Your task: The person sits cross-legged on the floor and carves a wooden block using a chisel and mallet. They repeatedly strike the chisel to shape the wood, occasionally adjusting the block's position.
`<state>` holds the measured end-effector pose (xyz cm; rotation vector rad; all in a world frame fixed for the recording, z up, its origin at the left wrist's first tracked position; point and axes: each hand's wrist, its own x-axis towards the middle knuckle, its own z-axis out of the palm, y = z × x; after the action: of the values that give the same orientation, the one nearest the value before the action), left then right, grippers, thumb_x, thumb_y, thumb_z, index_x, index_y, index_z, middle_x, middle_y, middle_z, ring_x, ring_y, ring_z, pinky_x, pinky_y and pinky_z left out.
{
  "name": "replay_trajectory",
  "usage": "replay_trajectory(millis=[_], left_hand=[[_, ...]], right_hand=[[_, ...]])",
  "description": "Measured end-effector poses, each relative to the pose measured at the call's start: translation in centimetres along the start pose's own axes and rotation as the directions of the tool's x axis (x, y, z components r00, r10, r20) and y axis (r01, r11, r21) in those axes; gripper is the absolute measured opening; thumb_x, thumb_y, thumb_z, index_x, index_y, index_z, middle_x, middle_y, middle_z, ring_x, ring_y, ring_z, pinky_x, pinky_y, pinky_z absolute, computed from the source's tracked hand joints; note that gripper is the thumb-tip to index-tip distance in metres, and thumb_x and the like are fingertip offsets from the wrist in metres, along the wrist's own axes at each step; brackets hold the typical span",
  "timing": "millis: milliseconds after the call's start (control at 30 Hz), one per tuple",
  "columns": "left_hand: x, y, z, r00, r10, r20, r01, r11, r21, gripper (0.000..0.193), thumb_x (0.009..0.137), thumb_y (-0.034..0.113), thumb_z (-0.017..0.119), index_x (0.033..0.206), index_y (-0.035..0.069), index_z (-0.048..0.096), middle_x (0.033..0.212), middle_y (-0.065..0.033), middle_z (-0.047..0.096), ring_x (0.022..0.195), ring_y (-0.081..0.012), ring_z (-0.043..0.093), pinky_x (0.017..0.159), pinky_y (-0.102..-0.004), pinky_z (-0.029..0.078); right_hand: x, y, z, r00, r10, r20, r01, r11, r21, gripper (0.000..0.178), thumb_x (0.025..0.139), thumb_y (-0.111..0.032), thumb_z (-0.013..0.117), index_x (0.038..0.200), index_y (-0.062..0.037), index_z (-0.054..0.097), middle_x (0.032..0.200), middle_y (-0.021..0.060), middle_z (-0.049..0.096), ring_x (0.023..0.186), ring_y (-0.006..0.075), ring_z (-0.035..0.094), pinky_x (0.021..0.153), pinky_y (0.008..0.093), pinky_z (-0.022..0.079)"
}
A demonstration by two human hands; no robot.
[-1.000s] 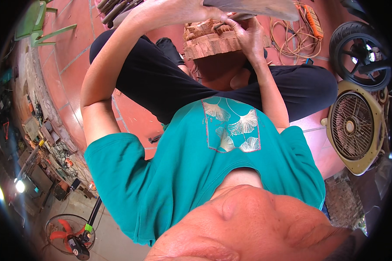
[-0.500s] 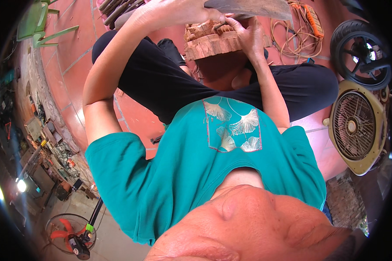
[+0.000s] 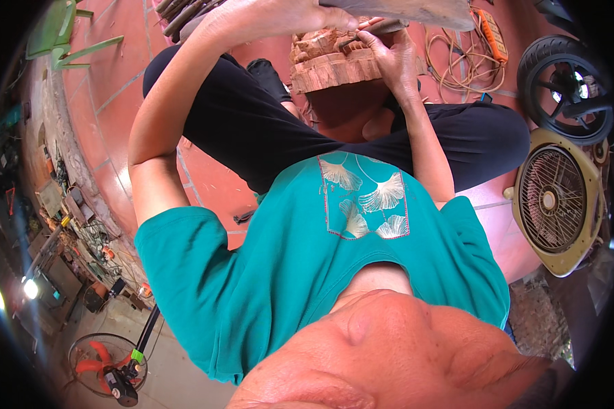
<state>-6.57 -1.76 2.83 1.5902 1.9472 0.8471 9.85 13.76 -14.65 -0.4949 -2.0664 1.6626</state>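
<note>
Your left hand [image 3: 295, 15], cut off by the twelve o'clock edge, grips a flat wooden paddle [image 3: 416, 9]; your right hand [image 3: 397, 60], at one o'clock, closes around a chisel [image 3: 383, 27]. Its tip reaches over the carved wood block [image 3: 338, 73] at twelve o'clock; contact is unclear.

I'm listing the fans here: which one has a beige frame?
The right-hand fan, below the black wheel; the lower-left fan is round with red blades.
</note>
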Motion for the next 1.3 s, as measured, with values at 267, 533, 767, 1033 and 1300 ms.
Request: replay_trajectory(millis=[267, 533, 767, 1033, 1300], left_hand=[[0.3, 0.0, 0.7, 0.998, -0.012, 0.054, 0.003, 0.987, 0.163, 0.066, 0.087, 0.020, 0.076, 0.147, 0.008, 0.052, 0.117, -0.0242, 0.070, 0.106, -0.0385, 0.070, 0.092, -0.0407, 0.054], [0.2, 0.6, 0.3, 0.999, 0.025, -0.029, -0.029, 0.989, -0.143, 0.066, 0.086, 0.020, 0.077, 0.147, 0.009, 0.053, 0.119, -0.0242, 0.069, 0.107, -0.0383, 0.069, 0.094, -0.0428, 0.054], [0.3, -0.7, 0.7, 0.999, 0.046, 0.010, -0.047, 0.985, 0.167, 0.069, 0.085, 0.015, 0.075, 0.149, 0.010, 0.051, 0.117, -0.0254, 0.070, 0.106, -0.0400, 0.069, 0.092, -0.0440, 0.053], [-0.3, -0.3, -0.1, 0.994, 0.096, -0.043, -0.096, 0.995, 0.011, 0.073, 0.085, 0.012, 0.077, 0.152, 0.011, 0.049, 0.118, -0.0258, 0.069, 0.106, -0.0388, 0.070, 0.093, -0.0406, 0.054], [-0.3, -0.6, 1.2, 0.995, 0.104, 0.011, -0.104, 0.984, 0.143, 0.066, 0.086, 0.018, 0.075, 0.148, 0.010, 0.053, 0.117, -0.0261, 0.069, 0.105, -0.0401, 0.069, 0.092, -0.0421, 0.054]], right_hand=[[0.0, 0.8, -0.1, 0.999, -0.040, 0.006, 0.041, 0.994, -0.102, 0.020, 0.091, -0.006, 0.077, 0.108, -0.0022, 0.068, 0.098, 0.0073, 0.078, 0.092, 0.0149, 0.075, 0.082, 0.0288, 0.059], [-0.2, -0.2, 0.0, 1.000, 0.001, 0.003, -0.001, 1.000, -0.022, 0.022, 0.091, -0.006, 0.077, 0.110, -0.0022, 0.067, 0.099, 0.0073, 0.078, 0.093, 0.0150, 0.075, 0.083, 0.0288, 0.059], [0.1, 1.2, -0.4, 0.999, -0.009, 0.036, 0.006, 0.996, 0.084, 0.019, 0.091, 0.000, 0.075, 0.106, -0.0023, 0.063, 0.100, 0.0060, 0.075, 0.094, 0.0148, 0.073, 0.086, 0.0297, 0.059], [-0.2, 0.7, -0.5, 0.999, 0.013, 0.049, -0.021, 0.988, 0.154, 0.019, 0.092, 0.003, 0.073, 0.107, -0.0017, 0.062, 0.103, 0.0070, 0.073, 0.098, 0.0153, 0.072, 0.089, 0.0307, 0.060], [-0.5, -1.0, -0.6, 0.996, 0.045, 0.078, -0.034, 0.990, -0.138, 0.016, 0.093, 0.000, 0.074, 0.106, -0.0017, 0.065, 0.100, 0.0067, 0.076, 0.096, 0.0162, 0.074, 0.088, 0.0300, 0.059]])
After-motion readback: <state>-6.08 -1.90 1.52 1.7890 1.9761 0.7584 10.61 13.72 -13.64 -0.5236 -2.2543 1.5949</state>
